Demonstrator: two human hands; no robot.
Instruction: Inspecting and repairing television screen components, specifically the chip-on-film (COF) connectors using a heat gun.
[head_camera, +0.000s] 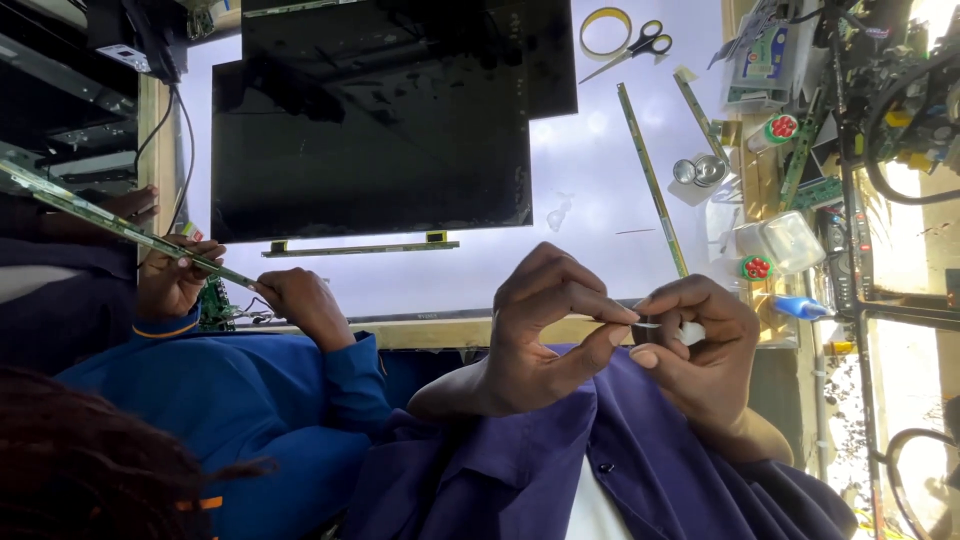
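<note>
White backlit desk (600, 190); two black rectangular display panels (370, 150) lying on it. Left hand (545, 330) and right hand (700, 340), raised over the near desk edge, fingers pinched narrow on one small white strip (650, 325) between them.

You are working in an electronics repair workshop, most likely for flat screens. A lit white panel (600, 160) lies across the worktop (450, 330) with two dark display panels (370, 130) laid on it. Long narrow circuit strips (652, 180) lie beside them, along with scissors (640, 45) and a tape roll (605, 30). Loose green boards and cables (890, 90) crowd the side shelf. A person beside you in a blue sleeve (250, 400) holds another long strip (110, 222).
</note>
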